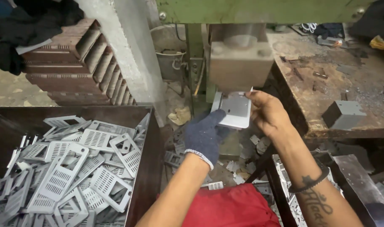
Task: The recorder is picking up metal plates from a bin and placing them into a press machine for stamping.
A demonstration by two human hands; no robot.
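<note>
Both hands grip the metal plate (235,110) under the press (240,63), gloved left hand (203,134) & bare right hand (265,113) (bin (148,168) w/ punched parts nearby).

A dark blue knitted cloth glove (203,135) is covering the left hand, while the bare right hand (268,112) is touching a flat, matt grey sheet-metal plate (234,110). Perforated grey metal plates (70,168) are lying in a dull brown bin (152,151) beside a rough, stained workbench (318,80).

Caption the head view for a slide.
Gloved left hand and bare right hand hold a flat grey metal plate under a press ram.
</note>
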